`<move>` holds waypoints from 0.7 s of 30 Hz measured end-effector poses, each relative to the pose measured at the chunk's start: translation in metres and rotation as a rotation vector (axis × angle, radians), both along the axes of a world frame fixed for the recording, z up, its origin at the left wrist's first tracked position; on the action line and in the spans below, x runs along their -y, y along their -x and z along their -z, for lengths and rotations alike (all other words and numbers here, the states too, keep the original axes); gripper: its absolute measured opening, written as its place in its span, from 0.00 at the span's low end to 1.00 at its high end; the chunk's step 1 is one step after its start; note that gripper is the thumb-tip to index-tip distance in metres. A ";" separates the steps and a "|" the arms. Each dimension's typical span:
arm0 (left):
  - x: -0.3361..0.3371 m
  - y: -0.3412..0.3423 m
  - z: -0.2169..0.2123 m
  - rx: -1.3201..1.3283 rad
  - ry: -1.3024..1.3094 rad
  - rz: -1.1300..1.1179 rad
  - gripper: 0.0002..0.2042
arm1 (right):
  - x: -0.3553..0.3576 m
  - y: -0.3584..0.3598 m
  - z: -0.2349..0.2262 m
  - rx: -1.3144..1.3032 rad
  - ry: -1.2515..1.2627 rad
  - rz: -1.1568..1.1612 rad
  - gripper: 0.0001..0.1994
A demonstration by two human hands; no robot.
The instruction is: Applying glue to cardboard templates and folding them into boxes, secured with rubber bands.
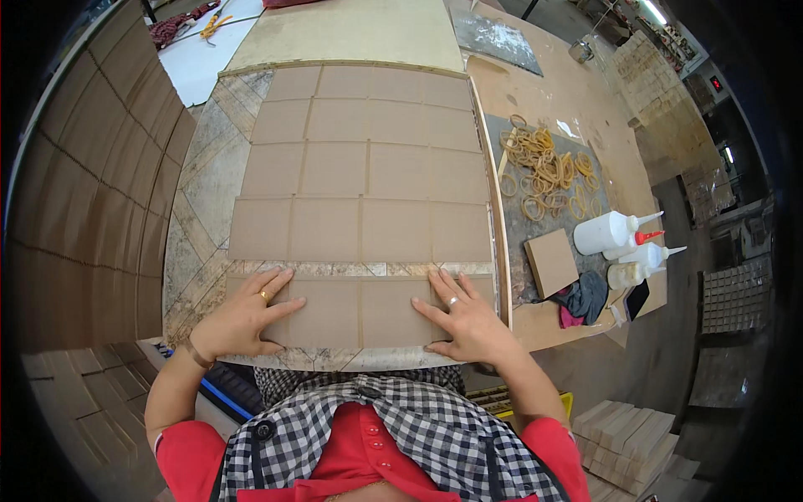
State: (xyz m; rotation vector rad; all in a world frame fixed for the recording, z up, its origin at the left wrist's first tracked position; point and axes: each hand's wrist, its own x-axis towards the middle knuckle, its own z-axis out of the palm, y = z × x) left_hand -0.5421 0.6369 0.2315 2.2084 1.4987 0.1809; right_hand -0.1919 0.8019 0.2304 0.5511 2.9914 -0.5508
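The front row (360, 311) is flat, matt and plain brown, made of panels side by side, with thin dark seams running away from the person. It lies on the near end of the patterned worktop (205, 197), and a narrow bare band shows past its far edge.

Beyond that band, at twelve o'clock, four more rows (326, 227) of the same brown lie close together. From one to three o'clock a raised strip (492, 217) borders the rows, standing between them and the things on the right: a loose block (552, 262), a dark cloth (588, 295), a phone (637, 299), white bottles (604, 233) and, towards two o'clock, a heap of rubber bands (544, 167). A tall brown stack (84, 184) rises at ten o'clock. Farthest off, a pale board (343, 35) meets the last row at twelve, and orange pliers (214, 27) lie at eleven on a white sheet (196, 60).

The left hand (242, 316) rests over the front row's nine o'clock end, the right hand (464, 320) over its three o'clock end. Both are spread, fingertips at the far edge and thumbs pointing inward; most of the row lies between them.
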 end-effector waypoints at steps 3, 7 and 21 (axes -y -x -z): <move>-0.006 0.012 0.012 -0.041 -0.021 -0.037 0.40 | 0.003 -0.006 0.011 -0.027 -0.080 0.102 0.30; -0.015 0.026 0.018 0.043 -0.078 -0.088 0.38 | 0.000 -0.004 0.005 -0.109 -0.091 0.086 0.25; -0.108 0.096 0.080 1.237 -0.330 -0.803 0.25 | 0.078 -0.022 0.051 -0.590 -0.126 0.296 0.10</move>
